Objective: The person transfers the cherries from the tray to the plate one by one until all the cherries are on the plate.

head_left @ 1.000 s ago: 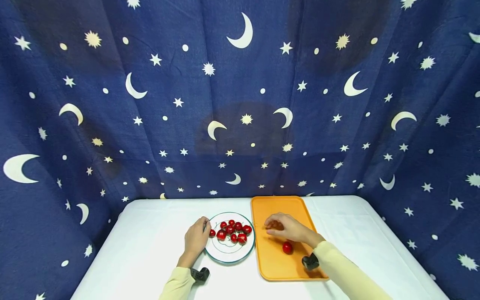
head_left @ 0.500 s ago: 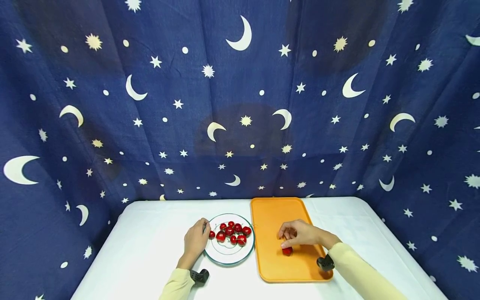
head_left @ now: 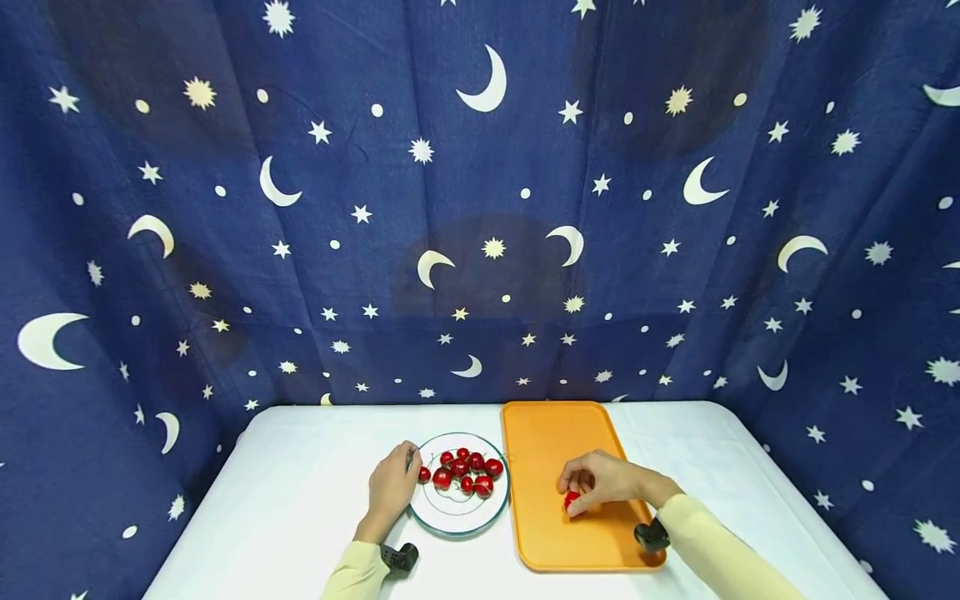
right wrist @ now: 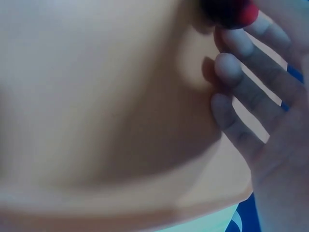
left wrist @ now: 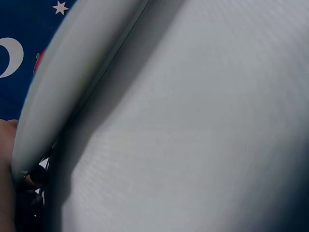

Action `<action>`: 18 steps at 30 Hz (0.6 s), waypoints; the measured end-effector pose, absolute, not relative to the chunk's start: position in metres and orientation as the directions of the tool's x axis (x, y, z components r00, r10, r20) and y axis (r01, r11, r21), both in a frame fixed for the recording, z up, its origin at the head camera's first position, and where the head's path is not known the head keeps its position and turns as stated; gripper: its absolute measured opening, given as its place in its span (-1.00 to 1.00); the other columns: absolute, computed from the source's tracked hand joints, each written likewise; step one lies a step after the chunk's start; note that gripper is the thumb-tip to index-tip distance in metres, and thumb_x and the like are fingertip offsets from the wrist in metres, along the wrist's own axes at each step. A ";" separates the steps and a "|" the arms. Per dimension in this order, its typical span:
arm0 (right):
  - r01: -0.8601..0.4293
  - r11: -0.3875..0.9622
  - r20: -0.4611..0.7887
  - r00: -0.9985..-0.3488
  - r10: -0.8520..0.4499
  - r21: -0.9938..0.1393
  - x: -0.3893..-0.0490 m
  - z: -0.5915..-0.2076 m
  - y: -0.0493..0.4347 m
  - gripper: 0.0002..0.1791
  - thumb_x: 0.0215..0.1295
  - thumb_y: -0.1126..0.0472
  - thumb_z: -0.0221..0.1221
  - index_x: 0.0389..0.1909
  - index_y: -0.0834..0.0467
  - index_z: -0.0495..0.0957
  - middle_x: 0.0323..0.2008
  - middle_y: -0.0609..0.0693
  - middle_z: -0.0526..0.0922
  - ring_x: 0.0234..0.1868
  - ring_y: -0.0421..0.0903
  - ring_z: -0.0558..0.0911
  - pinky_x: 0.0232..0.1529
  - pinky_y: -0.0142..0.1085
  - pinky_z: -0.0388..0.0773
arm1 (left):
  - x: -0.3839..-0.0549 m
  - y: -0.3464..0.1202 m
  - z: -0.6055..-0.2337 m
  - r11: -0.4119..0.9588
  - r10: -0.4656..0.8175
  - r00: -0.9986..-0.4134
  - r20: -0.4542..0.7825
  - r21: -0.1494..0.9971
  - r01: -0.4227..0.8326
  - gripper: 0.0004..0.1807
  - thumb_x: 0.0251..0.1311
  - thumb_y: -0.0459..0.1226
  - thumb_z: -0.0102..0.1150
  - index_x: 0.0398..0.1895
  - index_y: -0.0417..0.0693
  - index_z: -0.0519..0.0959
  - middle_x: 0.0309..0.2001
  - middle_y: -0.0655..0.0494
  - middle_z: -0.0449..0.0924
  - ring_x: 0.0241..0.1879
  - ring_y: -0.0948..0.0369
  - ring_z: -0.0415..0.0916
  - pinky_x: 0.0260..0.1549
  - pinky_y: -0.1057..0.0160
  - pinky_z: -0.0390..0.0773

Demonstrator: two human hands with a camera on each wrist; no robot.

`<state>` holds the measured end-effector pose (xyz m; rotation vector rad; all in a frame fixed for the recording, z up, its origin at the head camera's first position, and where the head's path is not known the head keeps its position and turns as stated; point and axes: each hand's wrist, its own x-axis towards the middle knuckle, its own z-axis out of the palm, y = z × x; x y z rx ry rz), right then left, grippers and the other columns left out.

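My right hand [head_left: 603, 481] is over the orange tray, pinching a red cherry [head_left: 572, 500] between thumb and fingertips. In the right wrist view that cherry [right wrist: 236, 13] shows at the top, and the other fingers curve down by the tray surface. At the left, my left hand [head_left: 393, 481] grips the rim of a white plate [head_left: 457, 521] with a green edge. The left wrist view shows the plate's side [left wrist: 72, 82] close up, with fingertips [left wrist: 36, 177] under its rim. Several red cherries [head_left: 459, 468] with stems lie on the plate.
The orange tray [head_left: 543, 433] lies right beside the plate on a white-covered table [head_left: 315, 475]. Behind the table hangs a dark blue curtain [head_left: 480, 183] with moons and stars. Each wrist carries a small black camera, such as the right one [head_left: 651, 535].
My right hand has moved right and toward me over the tray, and its thumb and fingers have closed on the cherry there. The left hand stays at the plate's rim.
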<state>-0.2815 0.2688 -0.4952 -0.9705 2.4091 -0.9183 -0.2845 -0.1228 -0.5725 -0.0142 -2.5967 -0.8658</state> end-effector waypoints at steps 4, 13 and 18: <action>-0.466 0.550 -0.096 -0.697 -0.711 -0.693 -0.281 -0.498 0.268 -0.70 0.19 0.11 0.46 -0.16 0.19 0.69 -0.37 0.00 0.72 -0.43 -0.38 0.49 -0.39 -0.50 0.46 | -0.284 -0.123 -0.574 0.808 -0.116 -0.919 0.378 0.573 0.133 -0.85 0.39 -0.21 0.09 -0.24 -0.04 0.64 -0.27 0.00 0.74 -0.25 -0.11 0.73 -0.26 -0.09 0.59; -0.547 0.550 0.007 -0.713 -0.701 -0.632 -0.290 -0.504 0.257 -0.70 0.30 0.09 0.37 -0.04 0.15 0.69 -0.31 -0.04 0.72 -0.39 -0.36 0.51 -0.31 -0.46 0.53 | -0.284 -0.123 -0.571 0.794 -0.116 -0.932 0.345 0.596 0.121 -0.86 0.38 -0.21 0.10 -0.26 -0.01 0.62 -0.31 0.02 0.72 -0.31 -0.05 0.70 -0.29 -0.06 0.57; -0.568 0.588 0.054 -0.744 -0.666 -0.576 -0.294 -0.502 0.246 -0.68 0.32 0.11 0.35 0.00 0.20 0.66 -0.18 -0.01 0.75 -0.31 -0.32 0.60 -0.17 -0.38 0.66 | -0.286 -0.124 -0.573 0.803 -0.117 -0.930 0.348 0.584 0.117 -0.85 0.39 -0.19 0.08 -0.24 -0.01 0.63 -0.31 0.04 0.71 -0.30 -0.03 0.70 -0.28 -0.05 0.58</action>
